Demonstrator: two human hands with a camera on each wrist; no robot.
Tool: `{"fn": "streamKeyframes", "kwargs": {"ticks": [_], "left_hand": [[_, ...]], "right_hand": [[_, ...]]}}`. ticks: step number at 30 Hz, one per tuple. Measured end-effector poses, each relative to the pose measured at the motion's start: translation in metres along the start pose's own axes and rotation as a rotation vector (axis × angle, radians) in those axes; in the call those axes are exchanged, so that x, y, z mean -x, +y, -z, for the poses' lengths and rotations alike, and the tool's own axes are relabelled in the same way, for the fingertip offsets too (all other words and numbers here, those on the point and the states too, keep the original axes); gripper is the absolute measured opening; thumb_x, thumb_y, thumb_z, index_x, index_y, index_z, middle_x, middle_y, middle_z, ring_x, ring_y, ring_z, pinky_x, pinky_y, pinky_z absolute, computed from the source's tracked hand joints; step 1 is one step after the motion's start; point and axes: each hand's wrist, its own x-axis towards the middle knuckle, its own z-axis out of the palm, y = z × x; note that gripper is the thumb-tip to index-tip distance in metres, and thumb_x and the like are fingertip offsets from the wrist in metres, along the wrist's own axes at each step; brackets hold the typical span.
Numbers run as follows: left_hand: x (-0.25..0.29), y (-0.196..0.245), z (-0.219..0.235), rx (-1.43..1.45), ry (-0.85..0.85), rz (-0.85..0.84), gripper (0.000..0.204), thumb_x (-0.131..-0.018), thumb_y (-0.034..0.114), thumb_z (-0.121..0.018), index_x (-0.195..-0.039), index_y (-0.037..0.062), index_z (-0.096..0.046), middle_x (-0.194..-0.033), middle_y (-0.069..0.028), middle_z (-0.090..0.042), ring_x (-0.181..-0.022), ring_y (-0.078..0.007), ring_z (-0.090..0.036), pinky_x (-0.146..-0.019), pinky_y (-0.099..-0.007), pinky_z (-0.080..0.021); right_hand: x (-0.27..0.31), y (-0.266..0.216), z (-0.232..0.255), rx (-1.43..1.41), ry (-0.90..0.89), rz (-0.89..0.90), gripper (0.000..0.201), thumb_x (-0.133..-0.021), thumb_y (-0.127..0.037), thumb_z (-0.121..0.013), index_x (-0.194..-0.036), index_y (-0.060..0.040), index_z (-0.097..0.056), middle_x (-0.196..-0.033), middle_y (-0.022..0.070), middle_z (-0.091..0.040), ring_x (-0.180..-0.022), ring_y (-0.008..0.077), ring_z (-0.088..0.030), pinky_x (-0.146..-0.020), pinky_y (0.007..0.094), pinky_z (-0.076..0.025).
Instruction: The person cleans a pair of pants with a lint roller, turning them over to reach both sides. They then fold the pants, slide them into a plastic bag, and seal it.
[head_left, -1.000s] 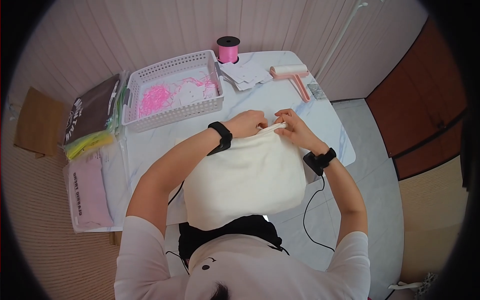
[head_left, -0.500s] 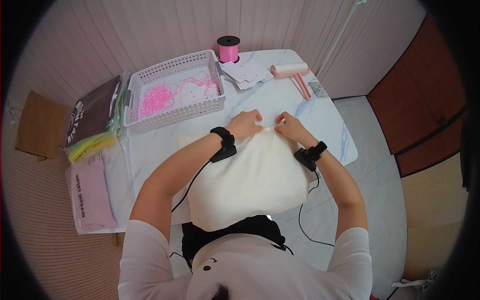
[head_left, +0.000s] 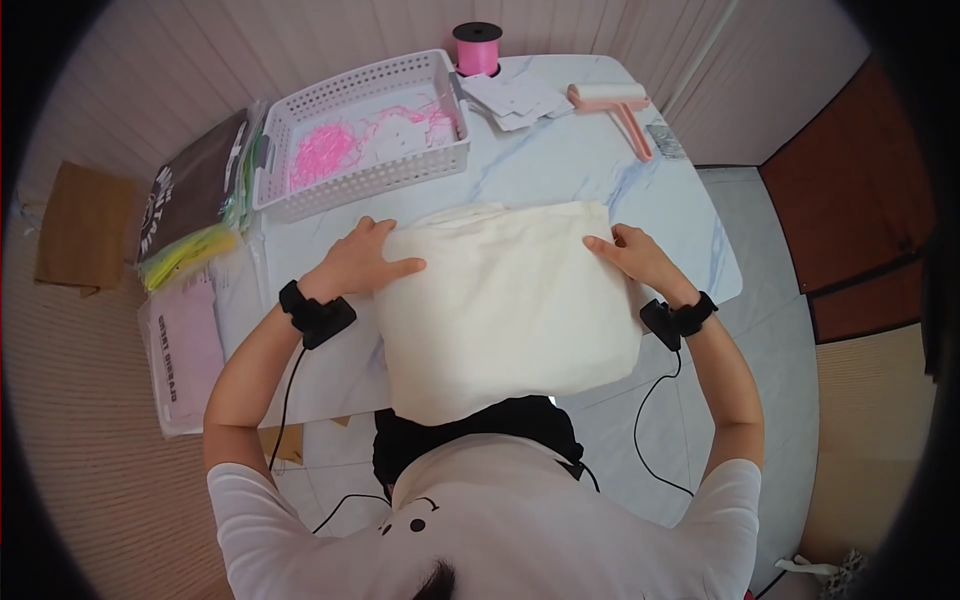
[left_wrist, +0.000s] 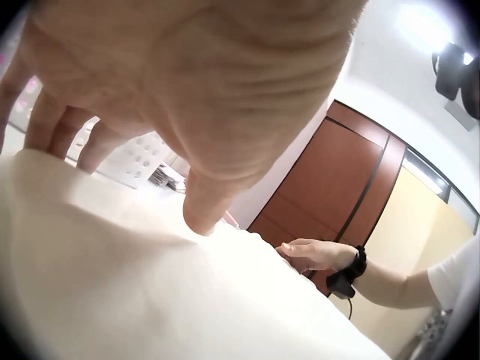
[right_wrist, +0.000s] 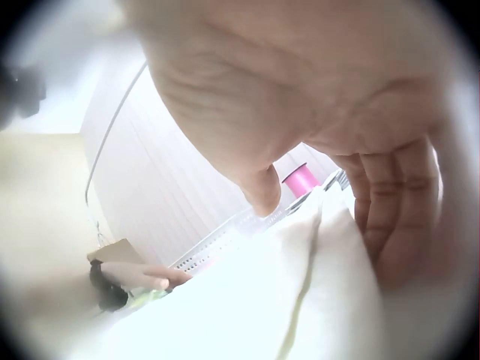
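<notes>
A folded cream cloth (head_left: 510,310) hangs over the table's near edge, in front of the person's lap. At its upper left, my left hand (head_left: 357,262) rests with fingers spread and the thumb on top; in the left wrist view, the thumb of this hand (left_wrist: 180,82) touches the fabric. My right hand (head_left: 640,258) holds the upper right edge, thumb on the near face. The right wrist view shows the fingers of that hand (right_wrist: 322,97) bent down past the cloth's edge (right_wrist: 330,262), partly hidden by it.
Behind the cloth stand a white basket (head_left: 365,180) with pink shreds and a pink ribbon spool (head_left: 478,50). White cards (head_left: 515,98) and a pink lint roller (head_left: 625,120) lie at the back right. Bagged garments (head_left: 195,190) lie on the left. A cable hangs from each wrist.
The hands have moved apart from the middle of the cloth's upper edge, left hand to the left side, right hand to the right. The cloth's top now lies wider and flatter. The head view has shifted.
</notes>
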Motion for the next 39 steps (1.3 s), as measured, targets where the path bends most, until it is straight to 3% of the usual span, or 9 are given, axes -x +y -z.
{"fn": "streamKeyframes", "kwargs": {"ticks": [4, 9, 12, 16, 21, 28, 33, 36, 39], "left_hand": [[-0.003, -0.018, -0.01, 0.166, -0.043, -0.103, 0.061, -0.083, 0.051, -0.057, -0.118, 0.0006, -0.055, -0.119, -0.0188, -0.056, -0.109, -0.0347, -0.053, -0.092, -0.0401, -0.042], [-0.01, -0.025, -0.011, 0.149, 0.101, -0.141, 0.052, -0.085, 0.042, -0.059, -0.118, 0.0017, -0.055, -0.119, -0.0168, -0.056, -0.108, -0.0347, -0.053, -0.092, -0.0401, -0.042], [-0.02, -0.021, -0.016, 0.164, 0.27, -0.285, 0.052, -0.085, 0.04, -0.06, -0.121, 0.0025, -0.054, -0.119, -0.0166, -0.056, -0.108, -0.0345, -0.053, -0.093, -0.0403, -0.042], [-0.057, 0.006, -0.022, 0.283, 0.259, -0.472, 0.048, -0.085, 0.037, -0.059, -0.119, 0.0032, -0.056, -0.117, -0.0174, -0.057, -0.109, -0.0347, -0.054, -0.093, -0.041, -0.042], [-0.086, 0.013, -0.028, 0.104, 0.198, -0.481, 0.033, -0.086, 0.026, -0.058, -0.103, -0.0016, -0.063, -0.098, -0.0213, -0.063, -0.095, -0.034, -0.06, -0.085, -0.038, -0.046], [-0.029, -0.016, -0.011, -0.022, 0.466, -0.384, 0.044, -0.089, 0.033, -0.053, -0.121, 0.0027, -0.054, -0.114, -0.0185, -0.057, -0.104, -0.0346, -0.056, -0.089, -0.0424, -0.045], [0.027, -0.029, -0.004, 0.104, 0.065, 0.157, 0.061, -0.085, 0.048, -0.057, -0.13, 0.0064, -0.047, -0.115, -0.0166, -0.054, -0.102, -0.0312, -0.056, -0.087, -0.0402, -0.045], [0.03, -0.028, -0.025, 0.112, 0.291, 0.055, 0.055, -0.084, 0.047, -0.059, -0.12, 0.0061, -0.054, -0.105, -0.0148, -0.059, -0.095, -0.0283, -0.058, -0.082, -0.0386, -0.046], [0.02, -0.028, -0.018, 0.234, 0.073, 0.046, 0.044, -0.086, 0.044, -0.059, -0.105, 0.0046, -0.059, -0.093, -0.0129, -0.063, -0.083, -0.0269, -0.061, -0.076, -0.0379, -0.048]], "right_hand": [[-0.028, 0.005, -0.011, -0.234, 0.036, 0.122, 0.054, -0.083, -0.037, -0.064, -0.107, 0.0107, -0.058, -0.092, 0.0188, -0.066, -0.082, 0.0264, -0.065, -0.074, 0.032, -0.05], [-0.057, -0.009, -0.001, 0.191, 0.114, 0.027, 0.046, -0.082, -0.032, -0.066, -0.108, 0.0053, -0.058, -0.106, 0.0231, -0.062, -0.097, 0.0316, -0.061, -0.082, 0.0368, -0.049], [-0.057, -0.026, -0.008, 0.502, 0.523, 0.389, 0.045, -0.08, -0.035, -0.066, -0.11, -0.0017, -0.059, -0.112, 0.0204, -0.059, -0.106, 0.0338, -0.056, -0.083, 0.0388, -0.049], [-0.066, -0.066, -0.038, 0.632, 0.355, 0.864, 0.039, -0.08, -0.033, -0.064, -0.108, -0.006, -0.06, -0.107, 0.0162, -0.059, -0.105, 0.0344, -0.054, -0.088, 0.0446, -0.043], [-0.093, -0.088, -0.045, 0.627, 0.048, 0.547, 0.03, -0.084, -0.034, -0.06, -0.096, -0.0067, -0.067, -0.099, 0.0131, -0.064, -0.106, 0.032, -0.054, -0.084, 0.0477, -0.043], [-0.087, -0.043, -0.016, 0.52, 0.463, 0.466, 0.05, -0.085, -0.05, -0.058, -0.109, -0.0075, -0.063, -0.094, 0.0173, -0.065, -0.1, 0.0354, -0.058, -0.088, 0.0454, -0.044], [-0.082, -0.008, 0.011, 0.287, 0.222, 0.144, 0.06, -0.079, -0.053, -0.063, -0.106, 0.0002, -0.063, -0.09, 0.0193, -0.065, -0.087, 0.0352, -0.062, -0.079, 0.0364, -0.048], [-0.078, -0.019, 0.01, 0.28, 0.208, 0.175, 0.057, -0.079, -0.048, -0.066, -0.098, 0.0063, -0.063, -0.088, 0.021, -0.066, -0.08, 0.0332, -0.063, -0.073, 0.035, -0.048], [-0.081, -0.023, 0.014, 0.164, 0.239, 0.233, 0.054, -0.08, -0.043, -0.066, -0.093, 0.009, -0.062, -0.086, 0.0226, -0.065, -0.077, 0.0314, -0.063, -0.07, 0.0366, -0.047]]}}
